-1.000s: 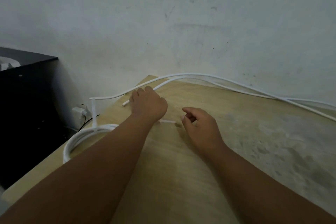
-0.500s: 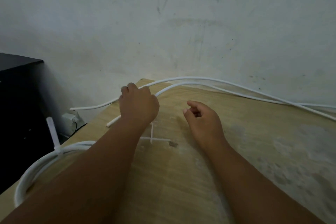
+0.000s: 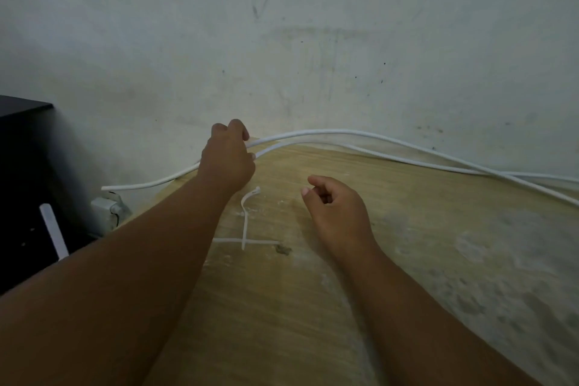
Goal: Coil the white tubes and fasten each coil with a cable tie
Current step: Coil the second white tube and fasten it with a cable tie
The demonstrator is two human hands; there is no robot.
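Counter (image 3: 313, 307): pale wood-grain top, rounded far-left corner, grey-white dusty smears over the right half.

On it:
- two white cable ties (image 3: 245, 222), crossed near the middle, one flat and crosswise, the other lying over it with its far end curling up
- small dark mark (image 3: 283, 249) just right of the crossing
- two white tubes (image 3: 391, 155) trailing along the far edge and off to the right

White tubes (image 3: 344, 134) and white cable ties (image 3: 245, 229) on a tan, grey-blotched table (image 3: 407, 260), black cabinet (image 3: 22, 166) beside
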